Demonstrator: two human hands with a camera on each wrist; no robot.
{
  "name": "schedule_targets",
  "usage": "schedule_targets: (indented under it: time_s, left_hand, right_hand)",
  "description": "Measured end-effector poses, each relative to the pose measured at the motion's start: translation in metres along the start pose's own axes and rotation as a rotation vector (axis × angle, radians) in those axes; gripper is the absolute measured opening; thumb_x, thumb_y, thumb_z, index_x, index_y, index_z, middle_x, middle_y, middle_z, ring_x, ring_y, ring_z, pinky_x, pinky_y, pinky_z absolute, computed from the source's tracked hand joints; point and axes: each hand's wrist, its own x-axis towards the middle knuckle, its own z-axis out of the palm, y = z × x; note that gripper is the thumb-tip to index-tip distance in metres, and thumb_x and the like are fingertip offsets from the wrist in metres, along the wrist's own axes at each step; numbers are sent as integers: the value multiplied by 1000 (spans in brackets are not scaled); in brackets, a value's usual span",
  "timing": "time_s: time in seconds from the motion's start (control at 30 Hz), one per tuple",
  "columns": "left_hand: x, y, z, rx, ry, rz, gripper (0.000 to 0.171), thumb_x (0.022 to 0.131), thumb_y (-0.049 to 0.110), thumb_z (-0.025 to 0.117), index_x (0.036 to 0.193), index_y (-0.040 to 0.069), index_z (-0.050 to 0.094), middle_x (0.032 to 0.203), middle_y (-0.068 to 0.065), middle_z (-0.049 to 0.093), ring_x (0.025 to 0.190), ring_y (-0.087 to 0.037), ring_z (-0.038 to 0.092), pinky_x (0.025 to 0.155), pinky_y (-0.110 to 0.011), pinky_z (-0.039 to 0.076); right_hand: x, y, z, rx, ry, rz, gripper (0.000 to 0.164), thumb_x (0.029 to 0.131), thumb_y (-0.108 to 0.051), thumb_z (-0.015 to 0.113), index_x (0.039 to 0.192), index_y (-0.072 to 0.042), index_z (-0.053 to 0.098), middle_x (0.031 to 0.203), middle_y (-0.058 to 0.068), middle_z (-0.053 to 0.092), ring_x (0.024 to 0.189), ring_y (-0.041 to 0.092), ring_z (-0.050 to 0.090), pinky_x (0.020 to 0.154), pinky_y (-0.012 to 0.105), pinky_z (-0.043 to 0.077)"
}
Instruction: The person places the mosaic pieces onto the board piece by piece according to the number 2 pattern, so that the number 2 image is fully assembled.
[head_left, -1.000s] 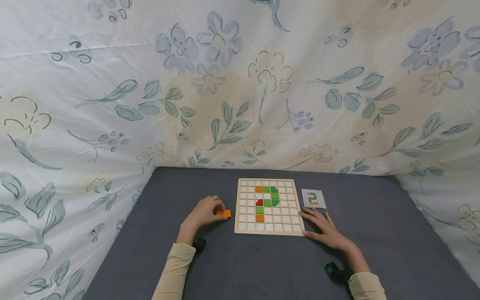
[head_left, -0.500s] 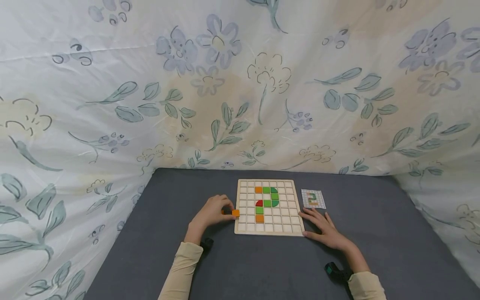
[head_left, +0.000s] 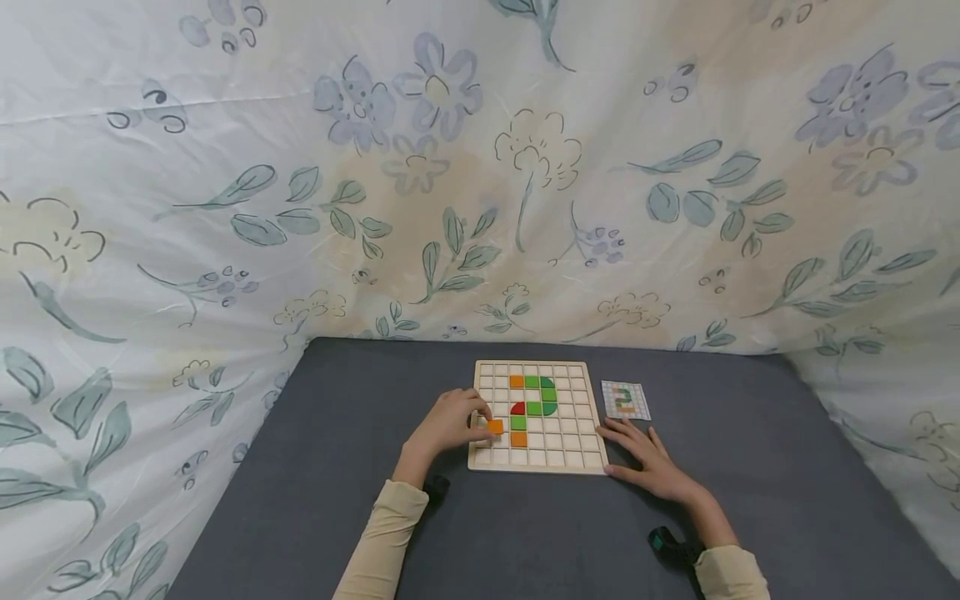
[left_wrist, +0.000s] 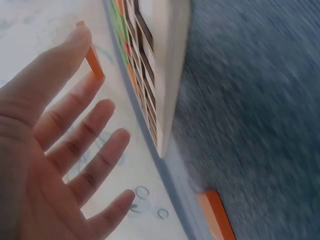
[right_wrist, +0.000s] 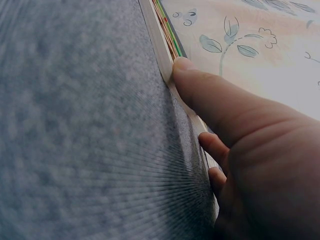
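Between thumb and index finger, my left hand [head_left: 447, 422] pinches an orange square tile [head_left: 495, 427] over the left columns of the wooden grid board [head_left: 555, 458]. In the left wrist view this orange tile [left_wrist: 94, 63] is seen nearly edge-on, with the other fingers spread. Another orange tile [left_wrist: 216, 215] lies on the table there; the hand hides it from the head view. My right hand [head_left: 651, 462] rests at the board's right side with fingers extended, the thumb [right_wrist: 200, 85] at its near corner. Orange, green and red [head_left: 518, 408] tiles sit in the middle columns.
A small printed card [head_left: 626, 400] with a coloured grid pattern lies right of the board, beyond the right hand. The dark grey table [head_left: 555, 533] ends at a flowered curtain [head_left: 465, 275] behind and at the sides.
My left hand has carried the orange tile rightward, from the table beside the board to over its left columns. The right hand stays at the board's right edge.
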Motion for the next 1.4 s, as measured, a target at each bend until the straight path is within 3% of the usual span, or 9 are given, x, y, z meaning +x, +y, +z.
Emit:
schedule_targets:
  time_s: [0.53,0.97,1.4]
  left_hand:
    - [17,21,12,17,-40,28,26,76,47,72,90,26,69,101,7,60,98,-15,54,97,-48,39]
    - [26,43,21,63,-47,32,27,75,50,72,90,29,70,100,5,59,92,-17,53,90,-44,44]
    - [32,55,31,106,-55,-37,24,75,49,72,89,30,69,107,5,57,92,-16,49,91,-43,41]
  right_hand:
    - [-1,2,1,-9,3,3,62,85,-25,66,140,-10,41,147,20,29,135,50,13,98,72,-7]
    - [-1,2,1,-1,3,9,62,85,-25,66,140,-10,41,147,21,28,135,50,13,98,72,-8]
    - [1,0,0,-1,1,16,62,85,-26,66,140,-12,41,148,20,29,135,49,12,98,72,-7]
